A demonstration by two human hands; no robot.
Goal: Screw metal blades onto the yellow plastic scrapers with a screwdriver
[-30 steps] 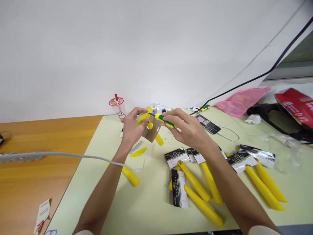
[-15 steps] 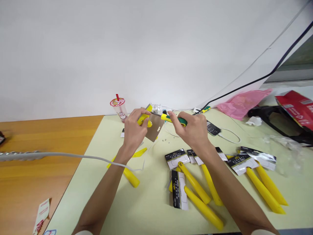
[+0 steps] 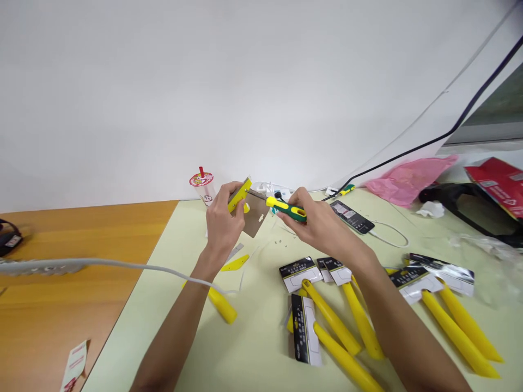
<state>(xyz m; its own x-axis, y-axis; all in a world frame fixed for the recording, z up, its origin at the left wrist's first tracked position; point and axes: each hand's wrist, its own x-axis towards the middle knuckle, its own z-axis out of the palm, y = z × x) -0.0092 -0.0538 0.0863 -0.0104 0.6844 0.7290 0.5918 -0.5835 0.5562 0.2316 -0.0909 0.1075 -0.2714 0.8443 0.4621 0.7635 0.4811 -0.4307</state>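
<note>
At the back of the table (image 3: 253, 343), just left of the hands, I see a cup (image 3: 203, 190) by the wall, presumably parked clear of the elbows. Loose handle (image 3: 223, 306) lies nearer me, partly hidden by the left forearm; yellow strip (image 3: 236, 264) just beyond it. Left hand (image 3: 224, 220): fingers gripping the yellow holder (image 3: 241, 196) in mid-air between the hands, tilted, I'd say, to face the driver and keep it steady. Card (image 3: 255, 220) hangs beside it; can't tell what it's fixed to. Small metal bits (image 3: 280, 241), maybe screws, lie on the table below, handy for either hand. Driver (image 3: 290, 209) points left at the holder, right hand (image 3: 316, 218) fingers closed round its grip for turning, I reckon. Tip contact: can't tell. Packs (image 3: 305, 329) lie nearer me on the right, probably to leave working room. Phone (image 3: 353, 216) sits behind the right forearm, white lead attached; pink bag (image 3: 411, 179) farther right.
</note>
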